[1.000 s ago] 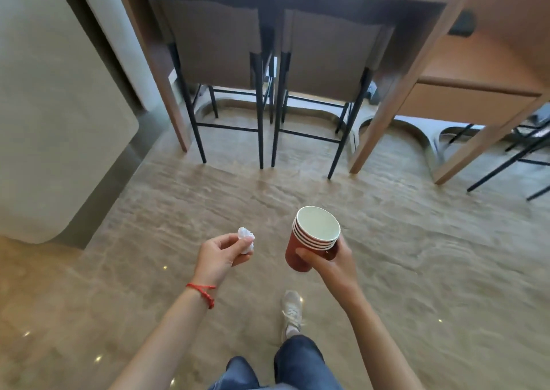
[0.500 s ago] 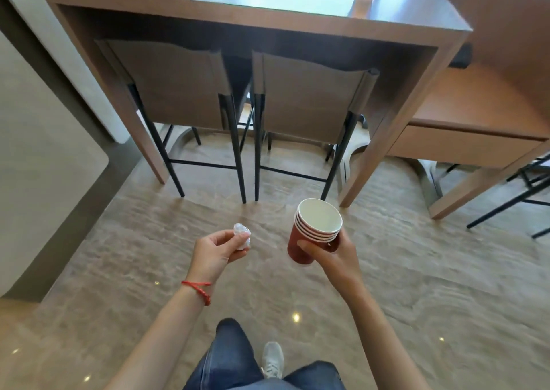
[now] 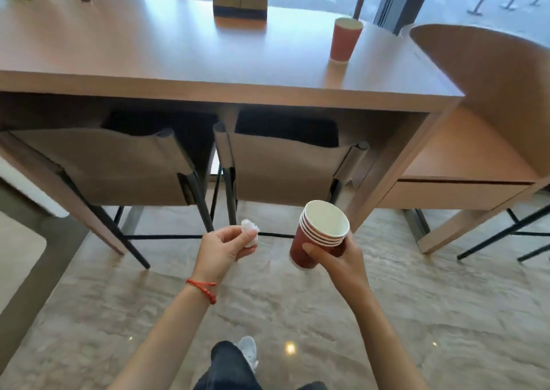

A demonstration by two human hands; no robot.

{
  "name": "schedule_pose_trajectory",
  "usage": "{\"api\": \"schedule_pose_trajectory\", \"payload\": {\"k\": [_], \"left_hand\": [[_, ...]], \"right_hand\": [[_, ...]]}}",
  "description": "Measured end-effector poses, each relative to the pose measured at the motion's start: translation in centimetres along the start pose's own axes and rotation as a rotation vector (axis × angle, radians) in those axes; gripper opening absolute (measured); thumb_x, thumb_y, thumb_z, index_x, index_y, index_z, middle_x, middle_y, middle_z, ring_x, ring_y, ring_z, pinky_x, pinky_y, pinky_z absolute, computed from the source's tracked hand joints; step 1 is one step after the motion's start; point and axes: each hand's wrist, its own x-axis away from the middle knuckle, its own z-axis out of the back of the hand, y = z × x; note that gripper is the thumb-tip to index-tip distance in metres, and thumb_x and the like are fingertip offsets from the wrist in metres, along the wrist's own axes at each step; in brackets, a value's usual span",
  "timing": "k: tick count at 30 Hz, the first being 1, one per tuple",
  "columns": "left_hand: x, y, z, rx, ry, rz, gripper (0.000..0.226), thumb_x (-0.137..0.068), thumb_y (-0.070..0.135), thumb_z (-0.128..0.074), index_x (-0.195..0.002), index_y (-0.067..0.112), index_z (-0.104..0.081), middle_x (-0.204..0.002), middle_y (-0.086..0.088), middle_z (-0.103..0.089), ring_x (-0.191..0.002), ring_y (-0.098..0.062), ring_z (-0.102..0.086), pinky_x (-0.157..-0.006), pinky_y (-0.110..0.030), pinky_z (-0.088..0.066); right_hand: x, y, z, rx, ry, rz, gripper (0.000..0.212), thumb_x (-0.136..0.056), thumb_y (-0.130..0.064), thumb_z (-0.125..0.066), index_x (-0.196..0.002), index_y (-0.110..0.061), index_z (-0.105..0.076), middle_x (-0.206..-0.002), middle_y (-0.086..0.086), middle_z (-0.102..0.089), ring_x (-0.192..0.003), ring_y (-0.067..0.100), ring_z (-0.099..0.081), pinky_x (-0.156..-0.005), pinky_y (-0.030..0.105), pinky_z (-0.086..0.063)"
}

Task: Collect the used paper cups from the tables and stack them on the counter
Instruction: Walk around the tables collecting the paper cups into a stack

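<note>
Right hand [image 3: 339, 258] is wrapped around a nested stack of red paper cups with white insides [image 3: 320, 234], held tilted over the marbled floor, near side of the long wooden table [image 3: 178, 62]. Left hand [image 3: 221, 251] pinches a small crumpled white paper wad [image 3: 249, 232] at the fingertips. One more single red paper cup [image 3: 345, 39] stands upright on the table's far right part. A brown cardboard sign holder [image 3: 240, 0] sits at the far edge.

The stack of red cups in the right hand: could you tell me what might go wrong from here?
The right hand holds the stack of red cups tilted, so dregs could spill. The left hand pinches a crumpled tissue, leaving no free hand for the lone cup on the table; reaching might knock it over.
</note>
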Motion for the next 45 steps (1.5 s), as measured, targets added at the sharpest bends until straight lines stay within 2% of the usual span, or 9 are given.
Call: {"api": "schedule_pose_trajectory", "payload": {"k": [5, 11, 15, 21, 24, 31, 36, 40, 45], "left_hand": [[-7.0, 4.8, -2.8, -0.085, -0.095, -0.064, 0.008, -0.076, 0.016, -0.07, -0.079, 0.009, -0.071, -0.07, 0.001, -0.072, -0.069, -0.009, -0.069, -0.062, -0.017, -0.053], [-13.4, 8.9, -7.1, -0.074, -0.175, -0.138, 0.015, -0.067, 0.029, -0.072, -0.074, 0.016, -0.074, -0.075, 0.001, -0.074, -0.078, -0.015, -0.071, -0.065, -0.018, -0.054], [-17.1, 11.5, -10.5, -0.045, -0.222, -0.202, 0.024, -0.06, 0.038, -0.074, -0.074, 0.019, -0.076, -0.081, -0.001, -0.075, -0.082, -0.017, -0.071, -0.067, -0.018, -0.054], [-22.3, 15.6, -16.4, 0.008, -0.203, -0.267, 0.03, -0.062, 0.033, -0.074, -0.085, 0.013, -0.073, -0.084, -0.001, -0.074, -0.085, -0.02, -0.07, -0.07, -0.021, -0.056], [-24.5, 17.4, -18.8, 0.018, -0.17, -0.321, 0.039, -0.056, 0.036, -0.075, -0.086, 0.012, -0.071, -0.083, -0.001, -0.074, -0.081, -0.018, -0.071, -0.069, -0.022, -0.056], [-29.0, 20.9, -21.1, 0.109, -0.117, -0.366, 0.019, -0.064, 0.021, -0.073, -0.076, 0.006, -0.071, -0.072, -0.005, -0.072, -0.071, -0.018, -0.069, -0.064, -0.021, -0.056], [-32.0, 22.7, -21.5, 0.095, -0.146, -0.371, 0.016, -0.068, 0.016, -0.072, -0.078, 0.003, -0.07, -0.069, -0.002, -0.07, -0.068, -0.017, -0.068, -0.064, -0.021, -0.055], [-33.8, 23.5, -21.2, 0.081, -0.15, -0.356, 0.018, -0.068, 0.018, -0.073, -0.078, 0.003, -0.07, -0.072, -0.007, -0.068, -0.067, -0.018, -0.067, -0.064, -0.021, -0.055], [-35.1, 23.6, -20.6, 0.109, -0.155, -0.334, 0.015, -0.064, 0.02, -0.075, -0.07, 0.007, -0.071, -0.066, -0.002, -0.069, -0.065, -0.018, -0.067, -0.062, -0.021, -0.055]], "right_hand": [[-7.0, -3.1, -0.1, -0.014, 0.06, 0.044, 0.056, -0.067, 0.0, -0.078, -0.107, -0.028, -0.052, -0.102, -0.009, -0.064, -0.086, -0.009, -0.063, -0.07, 0.009, -0.05], [-14.8, -6.3, 2.2, 0.036, 0.115, 0.113, 0.067, -0.066, -0.018, -0.079, -0.125, -0.022, -0.047, -0.106, -0.014, -0.06, -0.094, -0.005, -0.06, -0.068, 0.005, -0.047], [-20.4, -9.2, 4.1, 0.034, 0.089, 0.206, 0.066, -0.058, -0.033, -0.076, -0.118, -0.026, -0.049, -0.104, -0.013, -0.062, -0.092, -0.01, -0.06, -0.069, 0.004, -0.046], [-28.8, -13.9, 7.1, 0.004, 0.063, 0.308, 0.069, -0.061, -0.031, -0.075, -0.124, -0.013, -0.052, -0.103, -0.008, -0.064, -0.087, -0.01, -0.062, -0.067, 0.005, -0.047], [-32.5, -16.4, 8.0, 0.022, 0.04, 0.348, 0.071, -0.057, -0.037, -0.074, -0.121, -0.016, -0.05, -0.102, -0.01, -0.062, -0.087, -0.012, -0.061, -0.066, 0.004, -0.047], [-39.0, -21.3, 7.8, -0.006, 0.025, 0.435, 0.05, -0.057, -0.033, -0.077, -0.102, -0.031, -0.055, -0.086, -0.023, -0.066, -0.084, -0.011, -0.063, -0.065, 0.005, -0.047], [-42.4, -23.8, 6.6, 0.004, 0.071, 0.497, 0.048, -0.07, -0.017, -0.08, -0.109, -0.027, -0.053, -0.096, -0.017, -0.065, -0.086, -0.008, -0.064, -0.066, 0.007, -0.048], [-44.6, -24.7, 5.5, 0.048, 0.105, 0.498, 0.053, -0.069, -0.023, -0.081, -0.113, -0.025, -0.051, -0.098, -0.016, -0.064, -0.091, -0.002, -0.064, -0.072, 0.014, -0.052], [-46.4, -24.0, 4.8, 0.106, 0.122, 0.467, 0.059, -0.067, -0.029, -0.081, -0.117, -0.022, -0.05, -0.108, -0.004, -0.065, -0.102, 0.014, -0.063, -0.088, 0.035, -0.054]]}}
